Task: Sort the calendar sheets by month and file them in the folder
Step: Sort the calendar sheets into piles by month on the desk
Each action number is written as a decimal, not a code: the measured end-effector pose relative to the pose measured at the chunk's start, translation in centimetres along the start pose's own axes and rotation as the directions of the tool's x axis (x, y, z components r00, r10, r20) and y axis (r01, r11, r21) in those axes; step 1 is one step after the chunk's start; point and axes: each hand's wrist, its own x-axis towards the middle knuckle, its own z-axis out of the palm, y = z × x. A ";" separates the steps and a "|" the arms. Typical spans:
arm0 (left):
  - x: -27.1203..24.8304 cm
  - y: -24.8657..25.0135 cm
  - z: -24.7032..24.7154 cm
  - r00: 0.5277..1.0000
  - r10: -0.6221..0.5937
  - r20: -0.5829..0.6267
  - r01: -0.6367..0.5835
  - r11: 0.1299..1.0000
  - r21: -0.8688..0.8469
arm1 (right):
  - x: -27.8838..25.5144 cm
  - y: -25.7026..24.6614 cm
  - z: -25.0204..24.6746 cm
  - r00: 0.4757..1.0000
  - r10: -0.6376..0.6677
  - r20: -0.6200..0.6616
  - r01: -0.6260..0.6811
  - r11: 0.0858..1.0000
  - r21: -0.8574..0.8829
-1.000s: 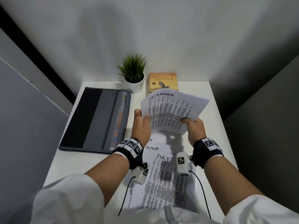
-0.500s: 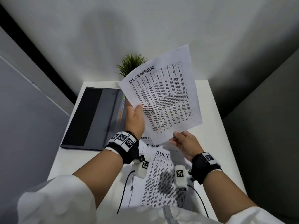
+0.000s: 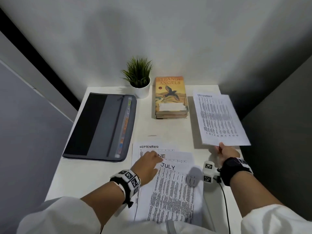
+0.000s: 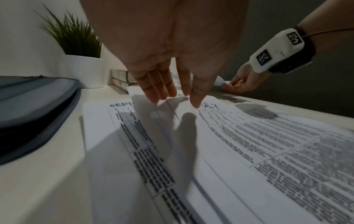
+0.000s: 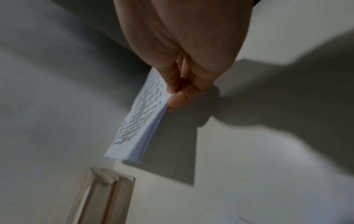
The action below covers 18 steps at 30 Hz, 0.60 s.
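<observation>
My right hand [image 3: 222,150] pinches the near edge of the DECEMBER sheet [image 3: 217,119], held low over the table's right side; the right wrist view shows thumb and fingers [image 5: 178,97] clamped on that sheet [image 5: 138,121]. Near the front edge lie overlapping sheets: SEPTEMBER [image 3: 148,146] lowest, a sheet reading "NE" [image 3: 177,157], and JULY [image 3: 172,188] on top. My left hand [image 3: 148,164] hovers over their left part with straight fingers [image 4: 164,89], just above the paper. The grey zip folder [image 3: 101,125] lies shut at the left.
A potted green plant [image 3: 139,78] stands at the back by the wall. A stack of books [image 3: 171,97] topped by "Strange Angels" lies between the folder and the DECEMBER sheet. Dark panels close in both sides of the white table [image 3: 162,129].
The DECEMBER sheet has swung from in front of me down to the table's right side in my right hand. My left hand let go of it and dropped to the sheets by the front edge.
</observation>
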 end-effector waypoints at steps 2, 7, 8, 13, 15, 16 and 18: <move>-0.2 -0.1 0.0 1.000 -0.004 -0.006 0.004 1.000 0.028 | 0.2 0.1 0.6 0.998 0.052 0.021 -0.052 0.999 -0.008; -0.2 -0.4 0.1 0.999 -0.001 -0.044 0.003 0.999 0.041 | 0.3 0.6 1.7 0.997 0.067 0.049 -0.061 0.991 -0.115; -0.3 -0.5 0.2 0.998 -0.004 -0.055 0.006 1.000 0.029 | 0.3 0.6 1.9 0.997 0.057 0.050 -0.049 0.987 -0.150; -0.3 -0.3 0.0 0.996 -0.035 -0.081 0.034 0.999 -0.019 | -0.7 0.3 1.3 1.000 -0.001 -0.031 -0.011 0.917 -0.399; -0.4 -0.2 -0.2 0.995 -0.071 -0.076 0.066 0.996 -0.061 | -1.8 0.3 1.2 0.998 -0.055 -0.025 0.031 0.818 -0.574; -0.5 0.0 -0.3 0.993 -0.092 -0.074 0.085 0.992 -0.090 | -2.9 0.4 1.3 0.993 -0.121 0.009 0.098 0.753 -0.651; -0.8 0.3 -0.7 0.989 -0.135 -0.068 0.123 0.980 -0.155 | -5.8 1.3 2.2 0.925 -0.290 0.244 0.366 0.515 -0.775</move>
